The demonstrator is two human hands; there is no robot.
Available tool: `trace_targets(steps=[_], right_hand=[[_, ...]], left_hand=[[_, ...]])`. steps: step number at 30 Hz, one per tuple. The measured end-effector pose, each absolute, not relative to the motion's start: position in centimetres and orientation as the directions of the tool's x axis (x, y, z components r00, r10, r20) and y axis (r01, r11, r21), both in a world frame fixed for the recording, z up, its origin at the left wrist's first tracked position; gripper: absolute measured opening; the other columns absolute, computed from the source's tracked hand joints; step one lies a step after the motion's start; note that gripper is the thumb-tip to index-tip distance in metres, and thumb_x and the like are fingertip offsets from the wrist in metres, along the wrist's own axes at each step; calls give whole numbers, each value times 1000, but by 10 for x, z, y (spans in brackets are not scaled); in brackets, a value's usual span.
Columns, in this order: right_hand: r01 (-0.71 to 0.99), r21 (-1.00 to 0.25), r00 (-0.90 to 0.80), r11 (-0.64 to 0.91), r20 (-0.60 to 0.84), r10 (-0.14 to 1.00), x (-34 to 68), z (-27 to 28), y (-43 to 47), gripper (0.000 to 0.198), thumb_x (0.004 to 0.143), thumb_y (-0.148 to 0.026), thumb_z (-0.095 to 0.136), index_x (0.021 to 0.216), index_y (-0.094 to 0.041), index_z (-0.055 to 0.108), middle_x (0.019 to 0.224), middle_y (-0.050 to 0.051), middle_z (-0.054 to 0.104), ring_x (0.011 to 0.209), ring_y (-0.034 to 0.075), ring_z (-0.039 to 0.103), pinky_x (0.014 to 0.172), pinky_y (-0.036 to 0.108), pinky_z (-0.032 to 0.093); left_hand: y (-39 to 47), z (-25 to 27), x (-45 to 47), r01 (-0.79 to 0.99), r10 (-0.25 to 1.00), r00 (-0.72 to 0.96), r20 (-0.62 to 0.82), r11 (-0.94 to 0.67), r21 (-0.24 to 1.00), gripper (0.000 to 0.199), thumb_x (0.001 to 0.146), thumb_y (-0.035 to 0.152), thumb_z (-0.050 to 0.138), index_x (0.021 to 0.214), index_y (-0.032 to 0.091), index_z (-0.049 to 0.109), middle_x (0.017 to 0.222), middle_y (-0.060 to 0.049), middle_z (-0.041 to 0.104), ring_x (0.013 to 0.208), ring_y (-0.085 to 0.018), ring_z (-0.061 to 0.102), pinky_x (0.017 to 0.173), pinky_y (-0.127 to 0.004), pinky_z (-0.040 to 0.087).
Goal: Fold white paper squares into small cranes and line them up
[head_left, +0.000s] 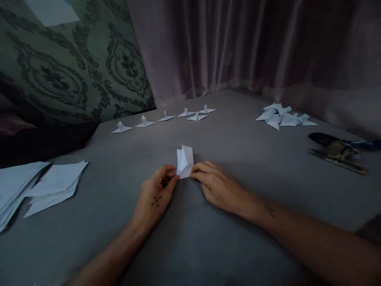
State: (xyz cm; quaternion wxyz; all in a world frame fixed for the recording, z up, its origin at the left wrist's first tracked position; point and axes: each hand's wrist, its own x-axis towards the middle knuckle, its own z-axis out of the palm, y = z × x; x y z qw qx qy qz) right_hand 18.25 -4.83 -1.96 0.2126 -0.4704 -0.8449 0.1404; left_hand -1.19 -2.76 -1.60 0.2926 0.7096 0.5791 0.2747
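A small piece of folded white paper is between my two hands at the middle of the grey table. Its upper flaps stand apart, with creases running down to the lower edge. My left hand pinches the lower left corner between thumb and fingers. On the other side, my right hand grips the lower right edge with its fingertips. The thumb of my right hand is mostly hidden beneath its fingers.
Several folded paper cranes stand in a row along the table's far side. A heap of folded white paper pieces lies at the back right. Stacked white paper sheets are at the left. Blurred dark tools lie at the right.
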Motion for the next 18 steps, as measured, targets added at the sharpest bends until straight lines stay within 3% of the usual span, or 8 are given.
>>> trace_targets(steps=[9, 18], right_hand=[[780, -333, -478, 530, 228, 848, 173, -14, -56, 33, 88, -12, 40, 115, -14, 59, 99, 10, 57, 92, 21, 49, 85, 39, 42], [776, -363, -475, 516, 202, 857, 171, -11, -59, 35, 88, -17, 42, 119, -17, 58, 103, 9, 56, 94, 22, 47, 86, 40, 40]], left_hand=[[-28, -19, -14, 665, 977, 202, 72, -191, 722, 23, 84, 32, 53, 104, 25, 61, 90, 0, 70, 82, -17, 65, 74, -30, 50], [-22, -15, -19, 613, 966, 254, 56, -206, 763, 27, 79, 18, 48, 102, 19, 63, 88, -3, 69, 83, -17, 65, 75, -29, 50]])
